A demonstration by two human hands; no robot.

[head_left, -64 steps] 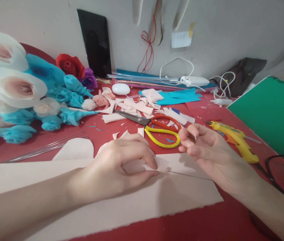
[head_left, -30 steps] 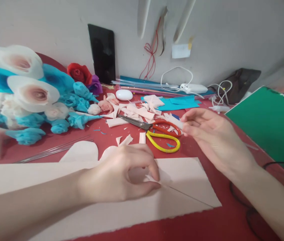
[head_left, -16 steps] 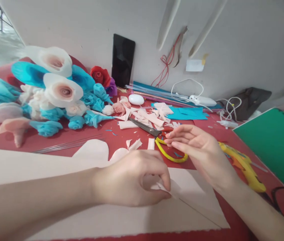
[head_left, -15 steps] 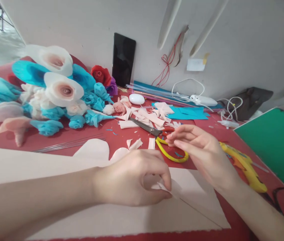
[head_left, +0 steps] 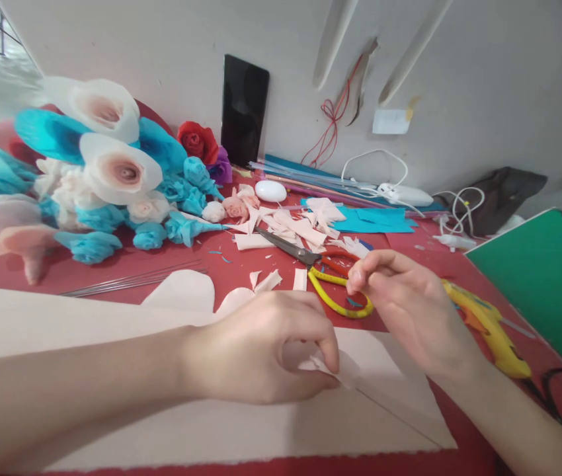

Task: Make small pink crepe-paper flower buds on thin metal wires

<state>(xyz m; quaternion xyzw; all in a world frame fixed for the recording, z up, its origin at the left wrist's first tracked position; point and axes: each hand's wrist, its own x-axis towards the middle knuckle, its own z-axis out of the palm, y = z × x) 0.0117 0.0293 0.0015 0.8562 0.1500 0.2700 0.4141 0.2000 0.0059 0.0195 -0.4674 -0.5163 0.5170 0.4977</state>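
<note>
My left hand [head_left: 266, 350] is closed, thumb and forefinger pinching a small pale piece of paper [head_left: 313, 363] at the upper end of a thin wire [head_left: 395, 413]. The wire slants down to the right over a large pale pink paper sheet [head_left: 211, 430]. My right hand [head_left: 404, 304] is raised beside the scissors [head_left: 338, 301]; its fingers curl in and the thumb presses towards them. Whether anything small is between those fingertips is hidden. Rounded pale paper pieces [head_left: 186, 291] lie behind my left hand.
Paper flowers [head_left: 127, 175] are heaped at left, near several thin wires [head_left: 132, 279]. Pink scraps [head_left: 295, 228] and blue paper [head_left: 375, 219] lie behind the scissors. A yellow glue gun [head_left: 489, 327] and green board [head_left: 543, 284] are at right. A phone [head_left: 244, 109] leans on the wall.
My right hand has drawn slightly right, its fingers curling closer together and showing more of the scissors' handles. My left hand keeps its pinch. The view has shifted slightly.
</note>
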